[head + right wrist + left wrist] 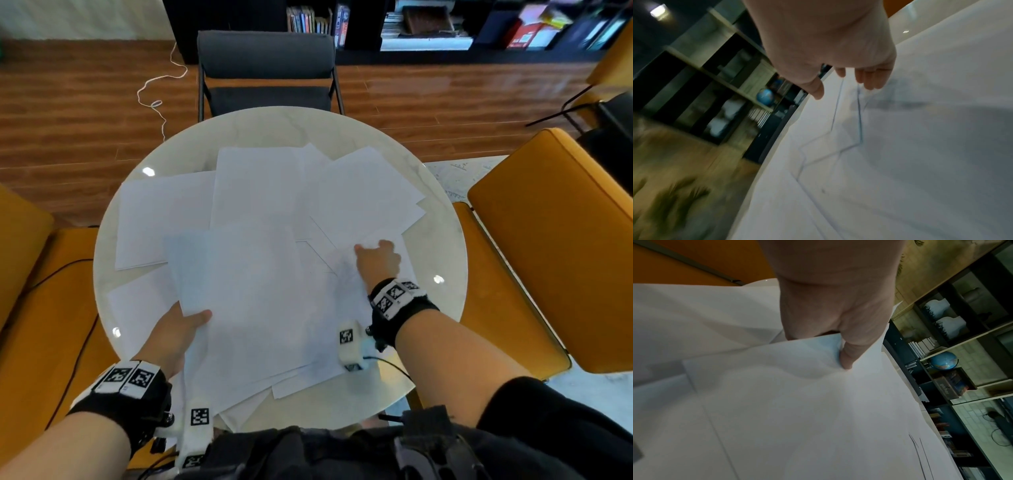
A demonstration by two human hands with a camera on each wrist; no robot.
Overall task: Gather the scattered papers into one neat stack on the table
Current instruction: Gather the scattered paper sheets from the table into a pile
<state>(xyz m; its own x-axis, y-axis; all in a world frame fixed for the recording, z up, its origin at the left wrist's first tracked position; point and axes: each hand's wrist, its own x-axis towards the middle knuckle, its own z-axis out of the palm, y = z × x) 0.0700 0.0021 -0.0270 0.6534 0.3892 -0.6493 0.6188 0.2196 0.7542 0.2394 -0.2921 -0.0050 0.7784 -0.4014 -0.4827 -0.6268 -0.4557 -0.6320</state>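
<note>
Main worry here is sheets sliding off. The loose white paper sheets (260, 192) cover most of the round white marble table (274, 126), and a few already poke past its near edge and left edge. The left hand (178, 334) pinches a small sheaf of white sheets (253, 294) by its near-left corner, thumb on top, so the rest droops and could fan out or crease. The right hand (378, 262) has its fingers loosely spread, resting on sheets near the right edge; a careless drag there would probably push paper over the rim.
</note>
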